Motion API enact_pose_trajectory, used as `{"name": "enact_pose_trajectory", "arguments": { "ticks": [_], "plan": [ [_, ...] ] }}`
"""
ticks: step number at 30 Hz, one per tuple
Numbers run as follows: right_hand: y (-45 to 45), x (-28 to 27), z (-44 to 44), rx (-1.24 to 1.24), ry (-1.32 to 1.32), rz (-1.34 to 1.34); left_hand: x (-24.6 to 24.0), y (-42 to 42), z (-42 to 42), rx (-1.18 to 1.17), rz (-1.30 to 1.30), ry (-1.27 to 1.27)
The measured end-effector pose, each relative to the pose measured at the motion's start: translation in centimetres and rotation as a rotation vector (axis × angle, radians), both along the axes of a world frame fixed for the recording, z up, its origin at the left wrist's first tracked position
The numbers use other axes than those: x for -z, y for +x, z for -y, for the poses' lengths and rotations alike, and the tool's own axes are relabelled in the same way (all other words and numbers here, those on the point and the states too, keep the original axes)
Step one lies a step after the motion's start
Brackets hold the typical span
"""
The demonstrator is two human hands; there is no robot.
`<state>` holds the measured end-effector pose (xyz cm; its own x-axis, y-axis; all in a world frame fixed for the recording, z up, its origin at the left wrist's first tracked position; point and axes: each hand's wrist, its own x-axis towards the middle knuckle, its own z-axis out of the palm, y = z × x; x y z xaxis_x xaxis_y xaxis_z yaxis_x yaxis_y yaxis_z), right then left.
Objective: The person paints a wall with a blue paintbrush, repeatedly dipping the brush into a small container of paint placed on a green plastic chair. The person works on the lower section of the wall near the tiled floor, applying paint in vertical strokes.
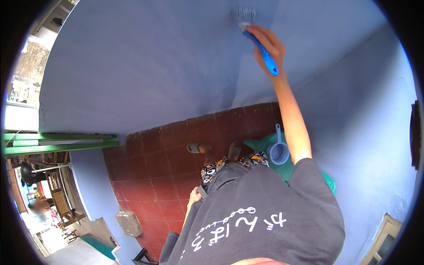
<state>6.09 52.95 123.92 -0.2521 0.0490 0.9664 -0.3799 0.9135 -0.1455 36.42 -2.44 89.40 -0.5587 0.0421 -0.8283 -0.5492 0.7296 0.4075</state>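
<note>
My right hand (270, 46) is raised against the blue wall (159, 66) and grips a paintbrush (267, 61) by its blue handle. The bristles are splayed on the wall surface, and a darker blue band runs down the wall below them. My left hand (194, 195) hangs low by my side at the hem of my dark T-shirt (251, 205). A grey edge shows at its fingers, but whether it grips this is unclear. Below my right arm, a light-blue plastic dipper (278, 154) rests on a green plastic object (285, 170), partly hidden by my shirt.
Red floor tiles (155, 165) lie around my sandaled feet (198, 147). A second blue wall (357, 132) meets the first at right. A stone block (128, 223) and a green frame (63, 144) are at left. Beyond the opening, a person (41, 212) is visible.
</note>
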Motion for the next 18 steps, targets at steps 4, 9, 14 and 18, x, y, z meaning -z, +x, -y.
{"name": "enact_pose_trajectory", "arguments": {
  "ticks": [4,9,14,18],
  "plan": [
    [2.1,8.1,-0.7,-0.045,-0.161,0.225,0.2,0.0,0.8,0.008,-0.042,-0.009],
    [3.6,14.9,-1.4,-0.131,-0.243,0.388,-1.9,-1.5,1.5,0.117,-0.104,-0.048],
    [10.8,15.6,0.6,0.027,-0.39,0.322,-3.8,-4.9,0.7,0.124,-0.105,0.001],
    [21.8,17.1,2.0,0.322,-0.796,0.261,-4.0,-7.2,0.5,0.415,-0.116,-0.099]
  ]
}}
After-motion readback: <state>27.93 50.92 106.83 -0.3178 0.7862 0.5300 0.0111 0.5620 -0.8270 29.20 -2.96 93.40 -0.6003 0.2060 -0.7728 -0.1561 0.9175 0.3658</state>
